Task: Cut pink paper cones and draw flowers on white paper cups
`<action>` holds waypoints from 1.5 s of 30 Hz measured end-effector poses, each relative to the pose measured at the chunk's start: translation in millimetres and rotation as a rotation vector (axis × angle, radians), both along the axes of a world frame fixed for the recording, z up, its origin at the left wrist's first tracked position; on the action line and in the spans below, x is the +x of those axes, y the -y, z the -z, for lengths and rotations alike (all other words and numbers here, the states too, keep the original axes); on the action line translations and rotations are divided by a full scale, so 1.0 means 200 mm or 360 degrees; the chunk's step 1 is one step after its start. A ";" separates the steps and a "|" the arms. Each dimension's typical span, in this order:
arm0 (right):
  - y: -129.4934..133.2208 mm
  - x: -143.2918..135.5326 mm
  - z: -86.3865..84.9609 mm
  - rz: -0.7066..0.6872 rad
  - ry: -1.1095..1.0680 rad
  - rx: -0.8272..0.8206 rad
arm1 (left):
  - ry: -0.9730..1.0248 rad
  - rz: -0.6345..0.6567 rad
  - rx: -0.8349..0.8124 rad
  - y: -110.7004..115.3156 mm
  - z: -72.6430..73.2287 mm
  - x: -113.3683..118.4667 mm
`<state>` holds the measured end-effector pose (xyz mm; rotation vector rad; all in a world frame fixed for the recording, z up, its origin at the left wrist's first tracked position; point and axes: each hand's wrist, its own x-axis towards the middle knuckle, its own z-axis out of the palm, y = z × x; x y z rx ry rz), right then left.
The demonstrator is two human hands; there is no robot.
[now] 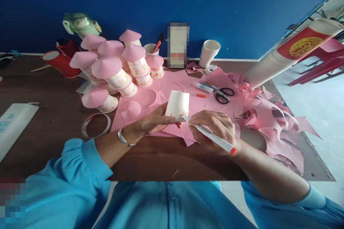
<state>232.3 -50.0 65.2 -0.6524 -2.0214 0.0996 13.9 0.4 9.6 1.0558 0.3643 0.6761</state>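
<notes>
My left hand (157,118) is closed around a white paper cup (177,102), its wide end tipped up and away. A few red marks show on the cup near its lower end. In my right hand (215,125) is a white marker (212,137) with a red end, its tip touching or very close to the cup by those marks. Pink paper sheets (172,82) lie under both hands. Just beyond my right hand are an orange-red marker cap (201,96), a glue stick (202,87) and black-handled scissors (223,94).
Several drawn-on cups with pink paper cone roofs (107,67) stand at the back left. A tape roll (96,126) lies left of my forearm. Pink scraps (271,121) pile up at right beside a long cup stack (290,52). A white cup (209,53) stands by the blue wall.
</notes>
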 end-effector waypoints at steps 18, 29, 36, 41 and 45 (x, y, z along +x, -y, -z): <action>0.00 0.01 -0.03 0.0056 0.0023 0.0008 | -0.0006 -0.0001 -0.0014 0.00 -0.01 0.00; 0.00 0.00 -0.03 0.0067 0.0014 0.0023 | -0.0020 0.0025 0.0037 0.00 -0.01 0.00; 0.00 0.01 -0.02 0.0126 0.0032 0.0019 | 0.0028 0.0003 0.0016 0.00 0.00 0.00; 0.00 0.02 -0.02 0.0122 0.0049 0.0038 | -0.0034 -0.0004 0.0007 0.00 -0.02 0.00; 0.00 0.02 -0.02 0.0132 0.0052 0.0045 | -0.0041 -0.0016 0.0019 0.00 -0.03 0.01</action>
